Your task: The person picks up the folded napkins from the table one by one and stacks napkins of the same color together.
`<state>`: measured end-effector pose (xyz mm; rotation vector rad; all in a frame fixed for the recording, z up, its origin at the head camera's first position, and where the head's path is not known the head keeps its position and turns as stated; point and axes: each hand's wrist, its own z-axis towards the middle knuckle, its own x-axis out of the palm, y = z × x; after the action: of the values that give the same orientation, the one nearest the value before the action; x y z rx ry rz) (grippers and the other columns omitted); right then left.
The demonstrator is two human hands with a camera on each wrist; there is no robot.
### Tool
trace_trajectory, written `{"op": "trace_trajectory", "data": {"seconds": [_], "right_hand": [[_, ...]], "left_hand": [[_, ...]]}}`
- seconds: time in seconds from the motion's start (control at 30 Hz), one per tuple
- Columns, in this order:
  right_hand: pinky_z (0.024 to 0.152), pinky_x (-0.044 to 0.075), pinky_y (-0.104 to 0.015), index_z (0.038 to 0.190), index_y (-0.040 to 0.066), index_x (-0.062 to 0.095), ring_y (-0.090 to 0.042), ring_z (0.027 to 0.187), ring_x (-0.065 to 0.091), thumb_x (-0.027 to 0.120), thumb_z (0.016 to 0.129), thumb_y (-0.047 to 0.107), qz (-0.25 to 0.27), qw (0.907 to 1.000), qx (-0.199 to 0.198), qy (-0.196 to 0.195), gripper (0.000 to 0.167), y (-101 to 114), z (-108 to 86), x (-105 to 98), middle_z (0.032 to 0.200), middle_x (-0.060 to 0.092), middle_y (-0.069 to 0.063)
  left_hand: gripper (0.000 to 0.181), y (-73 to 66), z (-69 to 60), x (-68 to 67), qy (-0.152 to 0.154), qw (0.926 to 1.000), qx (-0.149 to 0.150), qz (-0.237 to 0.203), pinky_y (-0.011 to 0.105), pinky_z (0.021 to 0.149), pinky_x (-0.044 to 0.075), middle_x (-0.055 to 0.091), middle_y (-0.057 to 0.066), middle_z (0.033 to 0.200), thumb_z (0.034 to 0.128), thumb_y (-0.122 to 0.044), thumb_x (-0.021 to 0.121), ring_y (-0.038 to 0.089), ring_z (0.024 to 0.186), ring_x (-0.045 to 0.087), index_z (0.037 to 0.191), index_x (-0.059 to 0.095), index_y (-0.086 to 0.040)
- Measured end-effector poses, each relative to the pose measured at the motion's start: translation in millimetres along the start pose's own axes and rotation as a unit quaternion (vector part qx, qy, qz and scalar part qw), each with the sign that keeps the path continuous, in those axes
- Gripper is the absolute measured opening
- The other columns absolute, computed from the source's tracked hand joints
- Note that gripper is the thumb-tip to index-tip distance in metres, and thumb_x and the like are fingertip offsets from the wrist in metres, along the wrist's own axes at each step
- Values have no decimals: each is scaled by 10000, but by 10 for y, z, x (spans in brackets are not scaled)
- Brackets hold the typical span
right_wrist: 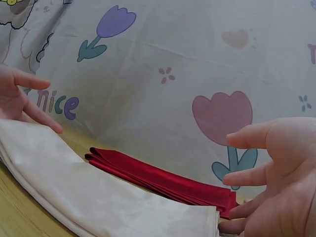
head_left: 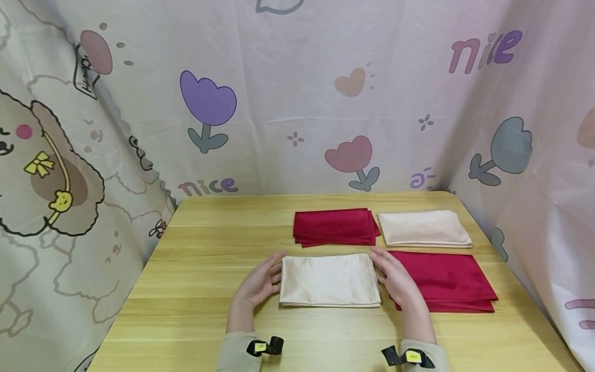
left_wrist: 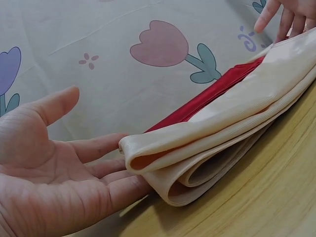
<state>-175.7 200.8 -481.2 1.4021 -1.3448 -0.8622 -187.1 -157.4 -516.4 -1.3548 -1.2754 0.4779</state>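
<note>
A folded cream cloth lies flat near the middle of the table, its layered folds showing at the end in the left wrist view. At its left end my left hand touches the edge, fingers nearly straight and thumb raised apart from the cloth. My right hand stands at the opposite end, its fingers extended against or close to the edge. In the right wrist view the lower fingers of that hand meet the cloth's end, and its thumb is clear of it.
Behind the cream cloth lies a folded red cloth. A second folded cream cloth is at the back right, with a larger folded red cloth in front of it, partly behind my right hand. A printed curtain surrounds the wooden table.
</note>
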Motion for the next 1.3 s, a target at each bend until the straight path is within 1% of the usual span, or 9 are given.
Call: {"op": "trace_trajectory", "data": {"seconds": [0.3, 0.5, 0.63, 0.77, 0.87, 1.0, 1.1, 1.2, 1.3], "right_hand": [[1106, 294, -516, 1523, 41, 225, -345, 1440, 234, 445, 1036, 304, 858, 9959, 144, -266, 596, -41, 61, -23, 1595, 132, -138], [984, 389, -335, 1410, 77, 395, -191, 1181, 509, 465, 1027, 240, 1045, 9943, 152, -141, 422, -98, 133, 7, 1358, 435, -8], [957, 411, -261, 1458, 36, 350, -124, 1157, 499, 462, 1024, 209, 606, 9981, 111, 31, 481, -126, 176, 58, 1354, 498, 2], [1155, 281, -379, 1507, -26, 261, -277, 1447, 227, 494, 1005, 161, -37, 9999, -7, 155, 584, -151, 211, 107, 1592, 219, -150], [1206, 126, -502, 1497, -19, 296, -353, 1510, 17, 553, 970, 118, -634, 9978, -185, 47, 602, -167, 217, 134, 1623, 122, -181], [1108, 348, -445, 1489, 39, 354, -361, 1441, 264, 608, 935, 88, -1499, 9877, -357, -261, 612, -179, 219, 157, 1585, 245, -203], [926, 472, -308, 1470, 52, 401, -259, 1190, 519, 632, 916, 70, -1814, 9815, -456, -414, 600, -178, 220, 157, 1487, 411, -230], [806, 481, -231, 1445, 55, 446, -162, 975, 570, 659, 898, 75, -1832, 9807, -505, -468, 587, -167, 214, 149, 1392, 503, -238], [780, 468, -233, 1433, 61, 465, -147, 970, 545, 684, 895, 130, -1779, 9816, -480, -505, 585, -151, 203, 127, 1385, 505, -222]], "left_hand": [[600, 26, 4, 37, -292, 9995, -34, 93, 376, 904, 518, 314, 238, 1539, 1046, -372, 389, 197, 1156, 565, 1520, 283, -19], [634, 44, 20, 48, -385, 9992, -29, 52, 368, 895, 520, 333, 215, 1527, 1023, -407, 444, 197, 1161, 552, 1514, 308, -30], [653, 46, 31, 58, -390, 9992, -53, 1, 376, 901, 520, 352, 198, 1514, 1006, -420, 479, 200, 1166, 551, 1510, 321, -38], [660, 49, 36, 59, -357, 9994, -45, 9, 378, 909, 519, 331, 207, 1527, 1006, -424, 476, 202, 1177, 547, 1512, 313, -33], [651, 49, 39, 62, -355, 9994, -45, -7, 377, 905, 521, 328, 215, 1528, 1011, -415, 470, 201, 1171, 552, 1511, 314, -28], [624, 51, 39, 69, -371, 9993, -58, 0, 373, 897, 523, 341, 222, 1516, 1023, -388, 451, 197, 1151, 562, 1508, 314, -19], [618, 53, 39, 70, -406, 9992, -60, 12, 371, 896, 523, 351, 220, 1508, 1026, -378, 448, 190, 1140, 565, 1505, 317, -12], [618, 55, 39, 71, -487, 9988, -49, -22, 365, 897, 520, 386, 195, 1483, 1019, -374, 467, 177, 1135, 558, 1497, 331, -7], [608, 59, 47, 74, -590, 9982, -23, -99, 353, 895, 518, 450, 140, 1421, 1014, -357, 485, 164, 1124, 551, 1489, 347, -4]]}}
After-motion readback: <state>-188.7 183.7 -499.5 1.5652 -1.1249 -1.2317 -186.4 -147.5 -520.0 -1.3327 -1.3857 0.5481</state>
